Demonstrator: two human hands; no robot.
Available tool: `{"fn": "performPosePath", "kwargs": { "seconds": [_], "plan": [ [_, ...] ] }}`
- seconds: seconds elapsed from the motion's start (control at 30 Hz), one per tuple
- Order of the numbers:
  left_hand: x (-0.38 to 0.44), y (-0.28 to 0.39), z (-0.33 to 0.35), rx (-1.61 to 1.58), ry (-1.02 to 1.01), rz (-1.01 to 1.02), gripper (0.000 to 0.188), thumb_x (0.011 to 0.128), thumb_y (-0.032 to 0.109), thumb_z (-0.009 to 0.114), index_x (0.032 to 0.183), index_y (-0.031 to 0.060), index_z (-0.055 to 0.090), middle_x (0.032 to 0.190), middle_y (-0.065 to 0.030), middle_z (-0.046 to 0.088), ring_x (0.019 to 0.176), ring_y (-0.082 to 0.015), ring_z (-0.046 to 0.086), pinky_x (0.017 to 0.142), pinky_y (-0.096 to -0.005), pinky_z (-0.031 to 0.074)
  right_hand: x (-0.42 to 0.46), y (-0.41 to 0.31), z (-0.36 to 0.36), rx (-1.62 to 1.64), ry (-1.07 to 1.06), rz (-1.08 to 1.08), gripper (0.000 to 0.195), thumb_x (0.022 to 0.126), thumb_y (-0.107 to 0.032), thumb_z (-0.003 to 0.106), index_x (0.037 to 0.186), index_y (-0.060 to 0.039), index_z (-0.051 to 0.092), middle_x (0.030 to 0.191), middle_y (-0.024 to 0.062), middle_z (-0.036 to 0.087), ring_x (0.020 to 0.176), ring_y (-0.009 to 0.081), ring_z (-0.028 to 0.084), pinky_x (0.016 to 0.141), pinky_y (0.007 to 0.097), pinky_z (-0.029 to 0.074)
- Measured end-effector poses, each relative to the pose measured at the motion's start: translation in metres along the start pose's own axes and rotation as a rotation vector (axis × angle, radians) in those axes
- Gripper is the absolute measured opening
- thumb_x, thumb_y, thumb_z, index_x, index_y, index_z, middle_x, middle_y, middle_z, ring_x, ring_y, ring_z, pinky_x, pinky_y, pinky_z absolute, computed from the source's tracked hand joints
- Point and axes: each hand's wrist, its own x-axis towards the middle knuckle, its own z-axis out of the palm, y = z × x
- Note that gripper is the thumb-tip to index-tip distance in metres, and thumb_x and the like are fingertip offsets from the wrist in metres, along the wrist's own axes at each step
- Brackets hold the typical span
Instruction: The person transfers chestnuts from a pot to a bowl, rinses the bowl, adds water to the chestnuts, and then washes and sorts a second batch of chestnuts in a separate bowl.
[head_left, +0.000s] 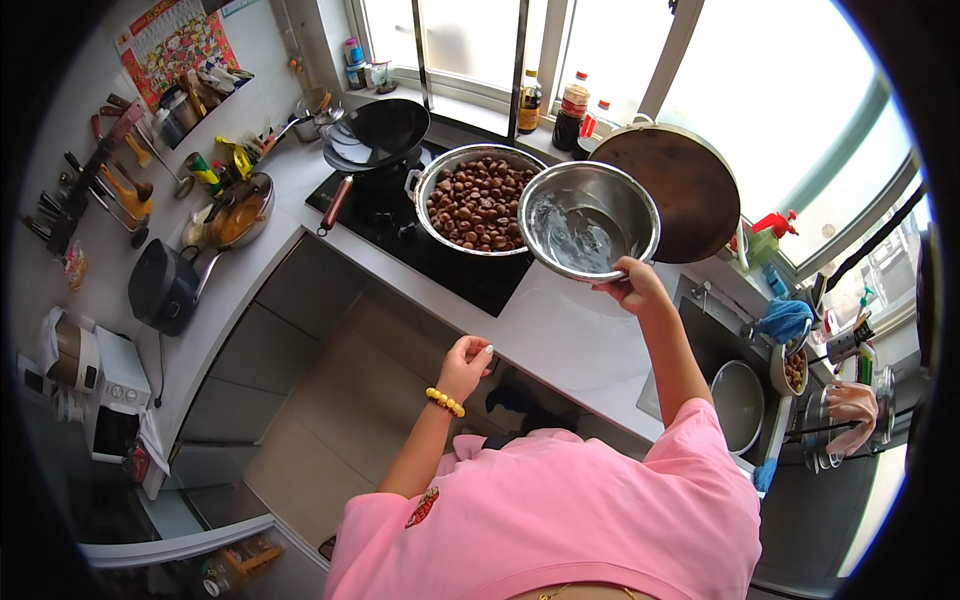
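Observation:
My right hand (634, 286) grips the near rim of a steel bowl (589, 219). Clear liquid seems to lie in the bowl, which overlaps the right edge of a large metal pot (480, 151) in view. Whole chestnuts (480, 202) fill much of that pot, which stands on a black cooktop (397, 247). In front of the counter edge, my left hand (466, 366) hangs with curled fingers and a beaded bracelet at the wrist; whether it holds anything is unclear. Behind the bowl leans a large round lid (667, 187), brown on its visible face.
A black wok (382, 135) with a wooden handle stands at the cooktop's back left. Sauce bottles (571, 109) line the windowsill. A frying pan (240, 214) and a dark square pan (161, 289) lie on the left counter. At right is a sink (690, 330) with a round pan (737, 405).

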Motion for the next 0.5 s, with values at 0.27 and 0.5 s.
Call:
{"fn": "performPosePath", "kwargs": {
  "seconds": [0.27,0.5],
  "plan": [
    [0.011,-0.002,-0.053,-0.104,0.074,-0.061,0.009,0.091,0.011,0.059,0.096,0.0036,0.058,0.085,-0.0018,0.061,0.075,-0.0078,0.059,0.063,-0.0224,0.053,0.032,-0.03,0.099,-0.302,0.067,-0.149,0.02,0.082,-0.001,0.049,0.097,0.0121,0.051,0.091,0.0202,0.061,0.074,0.0303,0.067,0.067,0.0414,0.062],
    [0.061,0.007,-0.078,-0.096,0.077,-0.022,0.01,0.092,0.012,0.059,0.097,0.0032,0.058,0.085,-0.0025,0.062,0.075,-0.0083,0.059,0.064,-0.022,0.052,0.089,-0.039,0.111,-0.419,0.078,-0.22,0.026,0.082,-0.001,0.048,0.103,0.0127,0.05,0.094,0.0206,0.06,0.077,0.0312,0.067,0.069,0.0427,0.061]
  ]
}}
